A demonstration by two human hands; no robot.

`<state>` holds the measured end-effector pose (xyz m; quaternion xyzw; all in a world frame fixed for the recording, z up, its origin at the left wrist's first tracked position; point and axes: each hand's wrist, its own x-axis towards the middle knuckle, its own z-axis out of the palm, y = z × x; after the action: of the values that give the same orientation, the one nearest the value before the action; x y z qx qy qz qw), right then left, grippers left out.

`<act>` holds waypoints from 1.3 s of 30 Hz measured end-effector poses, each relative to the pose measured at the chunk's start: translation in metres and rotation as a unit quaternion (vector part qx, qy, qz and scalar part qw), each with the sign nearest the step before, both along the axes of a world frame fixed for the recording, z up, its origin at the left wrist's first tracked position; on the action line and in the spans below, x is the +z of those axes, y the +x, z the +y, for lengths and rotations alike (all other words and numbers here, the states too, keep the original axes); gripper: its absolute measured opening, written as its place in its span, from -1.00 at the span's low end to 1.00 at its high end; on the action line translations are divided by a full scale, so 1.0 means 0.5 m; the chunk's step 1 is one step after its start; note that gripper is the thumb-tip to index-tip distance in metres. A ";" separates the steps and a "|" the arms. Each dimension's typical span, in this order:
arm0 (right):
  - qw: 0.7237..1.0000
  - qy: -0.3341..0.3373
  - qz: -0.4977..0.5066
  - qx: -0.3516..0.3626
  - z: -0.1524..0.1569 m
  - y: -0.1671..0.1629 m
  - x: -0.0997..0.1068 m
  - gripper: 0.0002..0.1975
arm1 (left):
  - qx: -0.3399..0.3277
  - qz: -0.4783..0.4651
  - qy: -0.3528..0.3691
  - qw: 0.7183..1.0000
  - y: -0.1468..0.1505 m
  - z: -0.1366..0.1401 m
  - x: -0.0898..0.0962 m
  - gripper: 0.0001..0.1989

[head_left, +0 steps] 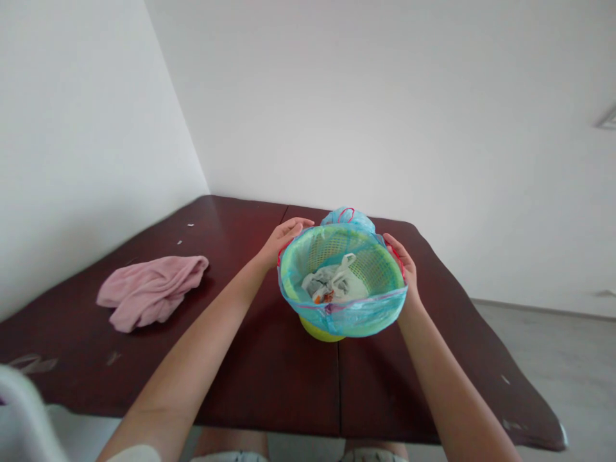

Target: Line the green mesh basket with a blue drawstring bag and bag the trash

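Observation:
A yellow-green mesh wastebasket [321, 332] stands on the table, with a translucent blue garbage bag [356, 321] lining it and folded out over its rim. Red drawstring shows at both sides of the bag's mouth. Inside lies a knotted whitish plastic bag [353, 282] with some grey and orange stuff. My left hand [285, 239] is closed on the garbage bag's edge at the left rim, its fingertips partly behind it. At the right rim, my right hand [403, 260] grips the bag by its edge and red drawstring.
Behind the basket is a bunched part of blue plastic [350, 221] with a red string. A crumpled pink cloth [153, 289] lies left on the dark red table [269, 385]. A white curved object [24, 404] is at lower left. Walls stand behind and left.

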<state>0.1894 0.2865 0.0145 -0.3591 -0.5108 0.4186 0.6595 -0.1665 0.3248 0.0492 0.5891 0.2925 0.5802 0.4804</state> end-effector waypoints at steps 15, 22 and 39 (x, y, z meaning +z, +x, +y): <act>0.994 0.019 -0.028 0.104 -0.042 0.006 0.080 -0.32 | -0.028 0.034 -0.094 0.995 0.005 -0.006 0.021 -0.37; 0.979 -0.007 -0.093 0.182 -0.044 0.022 0.121 -0.35 | -0.030 0.172 -0.030 0.984 -0.006 0.000 0.061 -0.37; 0.962 -0.070 -0.255 -0.072 0.067 -0.003 0.152 -0.62 | 0.144 0.523 -0.003 0.840 0.039 0.036 0.159 -0.42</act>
<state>0.1881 0.3198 0.0905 -0.5354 -0.6042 0.2994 0.5086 -0.1470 0.3428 0.1290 0.7548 0.5832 0.2479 0.1694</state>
